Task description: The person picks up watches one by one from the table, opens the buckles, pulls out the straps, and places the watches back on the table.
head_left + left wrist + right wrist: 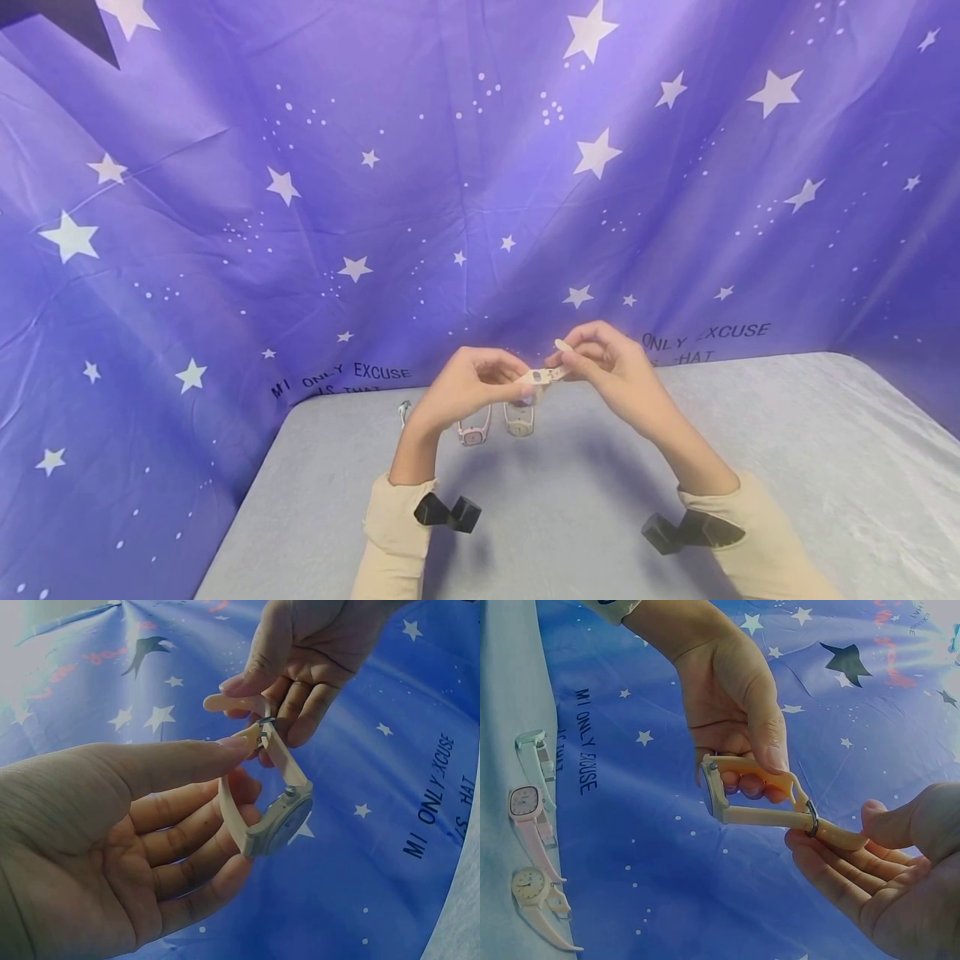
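Note:
A cream wristwatch point(285, 817) is held up above the table between both hands, its strap looped through the metal buckle point(812, 817). My left hand point(468, 387) pinches the strap beside the buckle, thumb on top and fingers beneath. With thumb and fingers, my right hand point(611, 371) pinches the strap's free end point(844, 837), which sticks out past the buckle. The watch case point(714, 787) hangs at the far side of the loop, away from the right hand.
On the grey table point(570, 533) lie a pale green watch point(536, 761), a pink watch point(526, 802) and another cream watch point(531, 886), near its back edge. Behind rises a purple-blue star-patterned cloth point(465, 167). A black device point(450, 511) sits on the left sleeve.

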`<state>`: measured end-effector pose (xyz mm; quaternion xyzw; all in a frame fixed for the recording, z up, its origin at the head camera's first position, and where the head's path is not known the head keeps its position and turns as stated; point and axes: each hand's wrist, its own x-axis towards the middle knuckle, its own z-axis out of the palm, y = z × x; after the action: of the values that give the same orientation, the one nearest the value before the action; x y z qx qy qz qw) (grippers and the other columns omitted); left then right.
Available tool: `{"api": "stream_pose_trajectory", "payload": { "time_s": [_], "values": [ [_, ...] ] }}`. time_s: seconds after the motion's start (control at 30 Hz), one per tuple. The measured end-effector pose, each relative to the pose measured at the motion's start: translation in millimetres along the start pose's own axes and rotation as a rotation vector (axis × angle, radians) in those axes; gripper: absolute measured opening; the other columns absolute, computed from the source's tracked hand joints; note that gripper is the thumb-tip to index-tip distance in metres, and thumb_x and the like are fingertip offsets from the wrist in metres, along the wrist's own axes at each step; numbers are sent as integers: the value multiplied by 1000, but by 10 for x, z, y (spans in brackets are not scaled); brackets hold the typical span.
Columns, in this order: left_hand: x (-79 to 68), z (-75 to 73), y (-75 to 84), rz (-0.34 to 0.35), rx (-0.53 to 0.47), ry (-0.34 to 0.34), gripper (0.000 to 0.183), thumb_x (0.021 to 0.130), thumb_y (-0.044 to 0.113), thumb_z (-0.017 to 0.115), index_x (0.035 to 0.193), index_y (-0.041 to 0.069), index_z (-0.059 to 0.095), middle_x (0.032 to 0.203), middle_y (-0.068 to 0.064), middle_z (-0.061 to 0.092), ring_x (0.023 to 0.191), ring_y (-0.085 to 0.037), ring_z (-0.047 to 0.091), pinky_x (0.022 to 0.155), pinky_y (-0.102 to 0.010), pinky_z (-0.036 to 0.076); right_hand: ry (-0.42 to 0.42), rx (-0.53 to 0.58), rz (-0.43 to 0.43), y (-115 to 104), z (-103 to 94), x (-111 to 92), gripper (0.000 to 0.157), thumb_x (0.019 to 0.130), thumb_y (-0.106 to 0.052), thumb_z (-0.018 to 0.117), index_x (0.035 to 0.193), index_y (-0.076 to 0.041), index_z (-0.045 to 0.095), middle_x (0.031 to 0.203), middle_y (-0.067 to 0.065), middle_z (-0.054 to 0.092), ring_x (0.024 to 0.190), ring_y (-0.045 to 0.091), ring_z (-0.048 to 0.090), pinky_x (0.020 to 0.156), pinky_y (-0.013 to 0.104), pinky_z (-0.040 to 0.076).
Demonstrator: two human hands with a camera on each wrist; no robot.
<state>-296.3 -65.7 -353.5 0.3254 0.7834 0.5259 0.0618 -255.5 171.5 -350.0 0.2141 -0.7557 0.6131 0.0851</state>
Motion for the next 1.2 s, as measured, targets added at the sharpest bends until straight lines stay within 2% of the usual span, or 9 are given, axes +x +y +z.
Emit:
{"api": "stream_pose_trajectory", "payload": {
  "time_s": [0.33, 0.57, 0.8, 1.0, 1.2],
  "values": [
    [1, 10, 5, -40, 21, -57, 18, 86, 16, 81, 101, 8, 76, 90, -6, 76, 81, -16, 71, 81, -32, 59, -1, 15, 13, -4, 4, -13, 18, 102, -8, 60, 115, 3, 54, 110, 24, 73, 94, 14, 75, 90, 31, 61],
    [26, 60, -7, -40, 21, -95, 19, 86, 16, 81, 102, 7, 75, 92, -8, 76, 80, -14, 71, 80, -30, 59, 4, 28, 18, 0, 9, -18, 18, 102, -8, 59, 115, 4, 53, 110, 25, 73, 95, 15, 75, 89, 31, 62],
    [40, 89, -11, -23, 0, -92, 23, 85, 11, 81, 106, 6, 73, 95, -10, 76, 83, -14, 71, 83, -32, 59, 12, 33, 11, -1, 14, -14, 19, 102, -7, 59, 115, 4, 53, 110, 26, 73, 95, 15, 75, 88, 32, 62],
    [57, 115, -2, -16, -57, -92, 31, 84, 4, 80, 112, 2, 67, 99, -16, 74, 87, -14, 71, 88, -31, 59, 17, 32, 11, -4, 25, -15, 19, 102, -7, 60, 115, 5, 53, 110, 26, 73, 95, 13, 75, 88, 32, 62],
    [67, 135, 8, -29, -97, -88, 40, 82, 3, 82, 117, 2, 64, 101, -18, 72, 88, -15, 70, 87, -32, 61, 23, 10, 13, 0, 41, -3, 18, 102, -7, 60, 113, 6, 54, 109, 26, 73, 94, 12, 74, 87, 30, 62]
  ]
}}
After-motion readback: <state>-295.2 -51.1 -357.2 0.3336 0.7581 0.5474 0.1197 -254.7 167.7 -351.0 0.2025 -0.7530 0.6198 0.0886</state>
